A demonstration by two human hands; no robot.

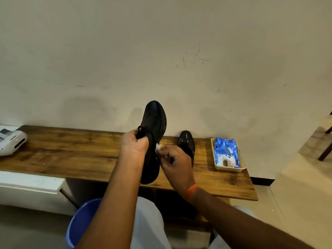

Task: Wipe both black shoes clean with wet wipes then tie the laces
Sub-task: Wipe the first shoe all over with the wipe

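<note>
The left hand (133, 144) is closed around one black shoe (154, 133) at its laces and holds it above the wooden bench (71, 153), with the toe pointing up toward the wall. The right hand (175, 159) pinches a small white wipe (158, 146) between its fingers, pressed to the side of this shoe. The second black shoe (186, 142) stands on the bench just behind the right hand. A blue pack of wet wipes (226, 152) lies in a cream tray (241, 166) near the right end of the bench.
</note>
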